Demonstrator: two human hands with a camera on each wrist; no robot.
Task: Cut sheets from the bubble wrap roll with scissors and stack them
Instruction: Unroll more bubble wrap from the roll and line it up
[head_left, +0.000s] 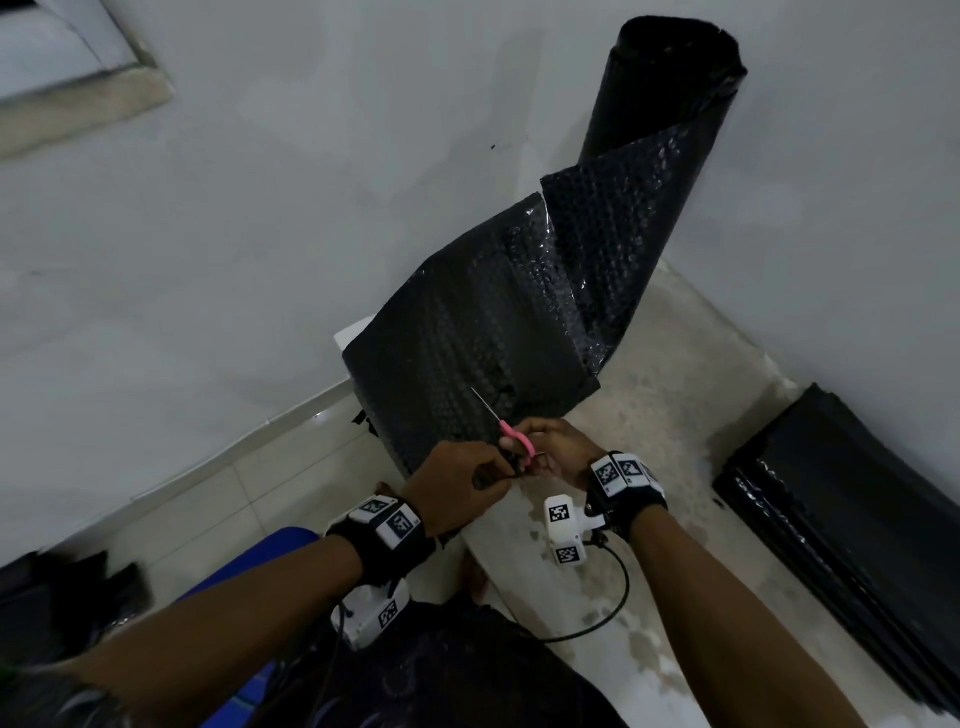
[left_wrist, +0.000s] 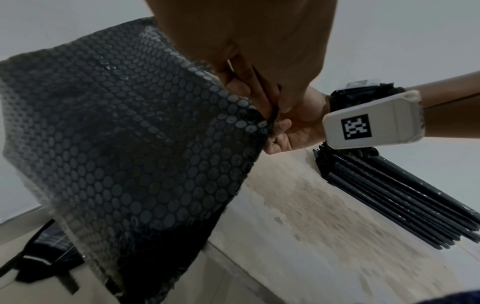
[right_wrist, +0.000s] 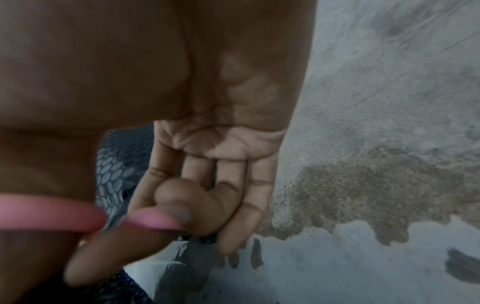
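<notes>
A tall roll of black bubble wrap (head_left: 670, 88) leans against the pale wall at the far right. Its loose end unwinds down and toward the person as a broad black bubble-wrap sheet (head_left: 467, 322), which drapes across the near edge of a stained concrete ledge (head_left: 691, 415).

Both hands meet at the near edge of that sheet. The right hand (head_left: 558, 447) has its fingers through the pink plastic handles of a pair of scissors (head_left: 511, 434), whose thin metal blades point up and left over the wrap. The left hand (head_left: 457, 478) pinches the near edge of the sheet just beside the scissor handles. In the left wrist view the edge runs between its thumb and fingers. The two hands touch or nearly touch.

In the right wrist view the palm and the pink handles fill most of the picture and hide the cutting line. Whether the blades have bitten into the wrap cannot be told.

On the ledge at the right, well apart from the hands, lies a flat stack of black cut sheets (head_left: 852, 525) against the wall. A heap of dark material (head_left: 67, 597) sits on the tiled floor at the near left. A blue seat (head_left: 249, 571) shows under the left forearm. A window frame (head_left: 78, 67) is at the far left. Each wrist carries a black strap with a white camera block (head_left: 563, 530).
</notes>
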